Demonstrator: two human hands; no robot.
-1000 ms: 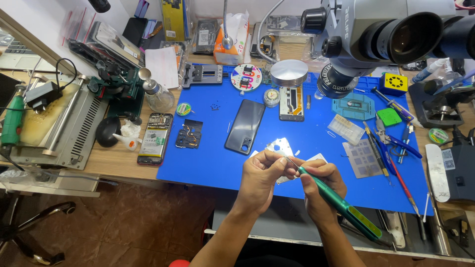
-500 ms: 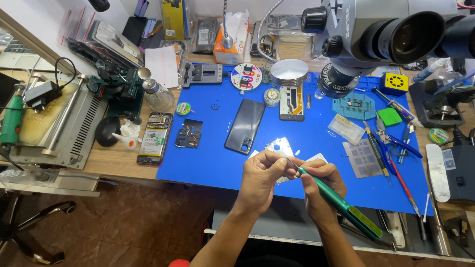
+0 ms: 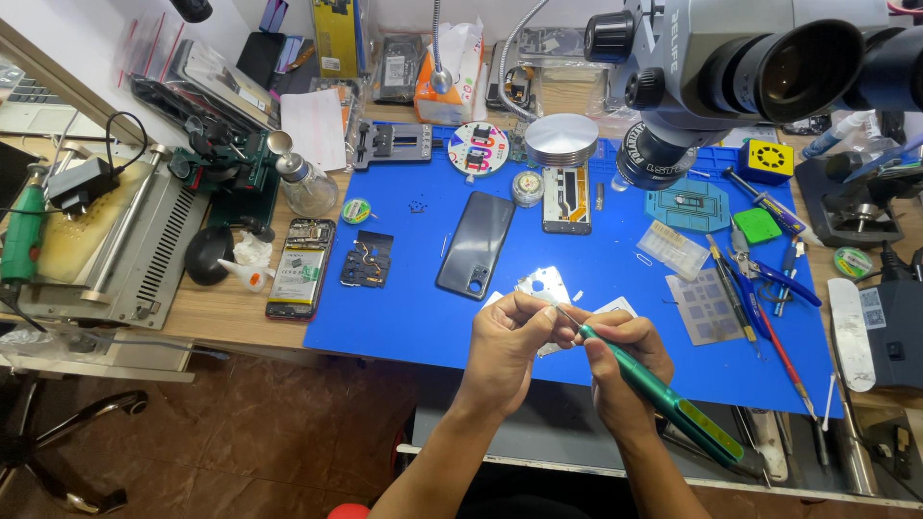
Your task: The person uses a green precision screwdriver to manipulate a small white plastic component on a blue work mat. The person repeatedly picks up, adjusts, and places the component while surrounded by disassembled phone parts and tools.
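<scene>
A small part is pinched in the fingertips of the left hand (image 3: 510,336), too hidden by the fingers to identify; it sits over the near edge of the blue work mat (image 3: 404,317), just in front of a thin silvery plate (image 3: 543,285) lying on the mat. The left fingers are curled nearly closed around it. The right hand (image 3: 615,360) is wrapped firmly round a green screwdriver (image 3: 663,399), whose long axis runs from lower right up to upper left, its thin metal tip meeting the left fingertips. So the part lies up and left of the right hand, and both hands touch at that point.

Farther out on the mat lie a dark phone back cover (image 3: 476,245), a phone frame (image 3: 565,200) and a small circuit board (image 3: 367,259). A round metal tin (image 3: 561,139) stands behind; what it holds is not visible. A clear compartment box (image 3: 673,249) sits to the right, its contents too small to tell. A microscope (image 3: 760,72) overhangs the right side.
</scene>
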